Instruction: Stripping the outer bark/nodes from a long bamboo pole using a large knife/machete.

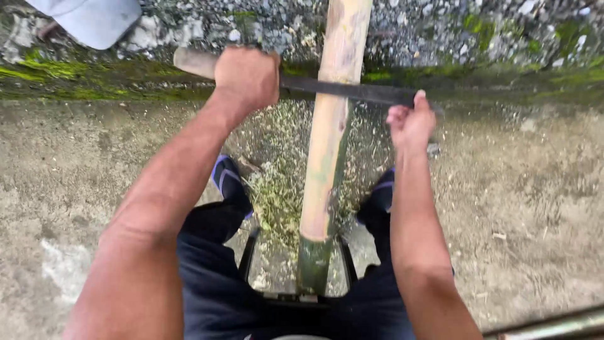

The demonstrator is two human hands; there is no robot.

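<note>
The left hand (246, 77) grips the handle and the right hand (410, 123) pinches the tip of a long blade (352, 92) laid across a bamboo pole (327, 145) between the knees. Most of the pole looks scraped pale, with shavings (277, 195) on the ground; the end nearest the body is still green.

No packages, labels, signs or screens here
</note>
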